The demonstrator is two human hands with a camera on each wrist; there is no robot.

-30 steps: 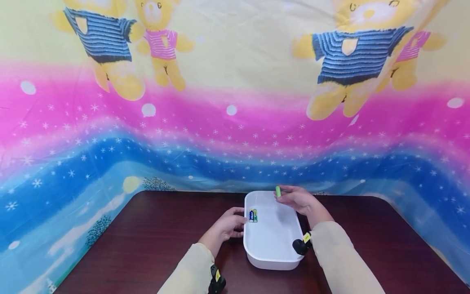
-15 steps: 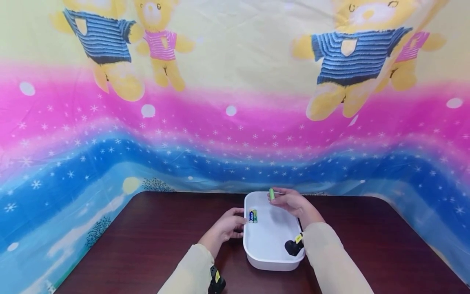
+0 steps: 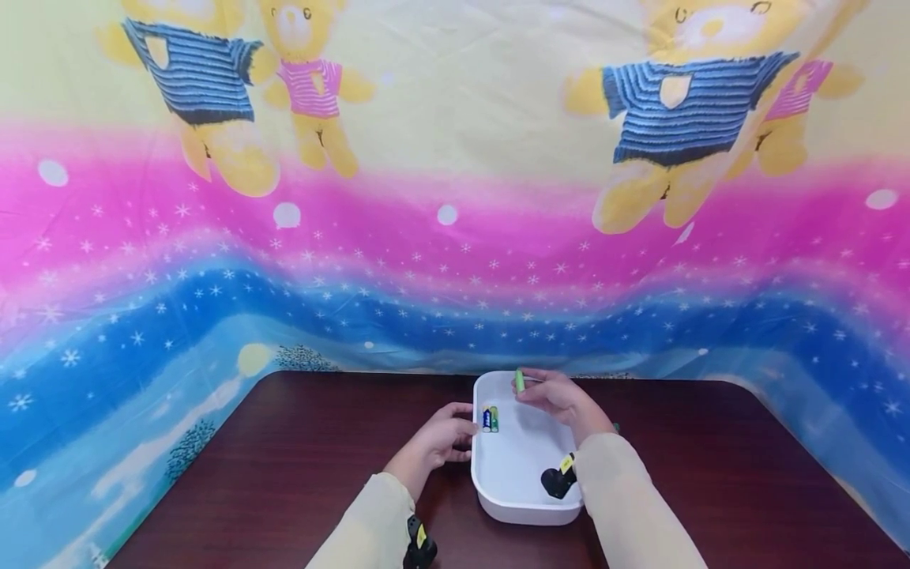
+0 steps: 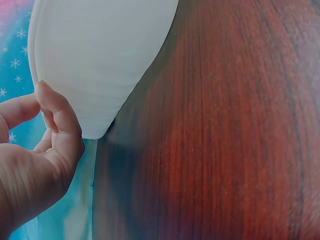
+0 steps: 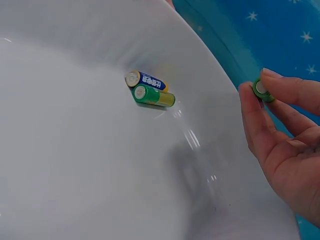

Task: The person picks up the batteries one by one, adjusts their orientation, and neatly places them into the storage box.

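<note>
My right hand [image 3: 558, 395] pinches a light green battery [image 3: 520, 381] between thumb and fingers, above the far end of a white plastic tray [image 3: 522, 474]. The right wrist view shows the flat end of this held battery [image 5: 262, 89]. Two more batteries lie side by side on the tray floor near its left wall: a blue and yellow battery [image 5: 150, 81] and a green and yellow battery [image 5: 155, 96]. My left hand [image 3: 448, 435] grips the tray's left side, with a fingertip at the rim. In the left wrist view the left hand [image 4: 50, 135] is against the tray's white wall [image 4: 100, 65].
The tray stands on a dark red-brown wooden table [image 3: 341, 442]. A small green thing [image 3: 616, 427] shows partly behind the right forearm. A cloth printed with bears [image 3: 455, 213] hangs behind the table. Black wrist cameras [image 3: 559, 479] sit by both sleeves.
My right hand has moved left and slightly down with the green battery, from the tray's far right rim to over its far end. The left hand and the two lying batteries stay put.
</note>
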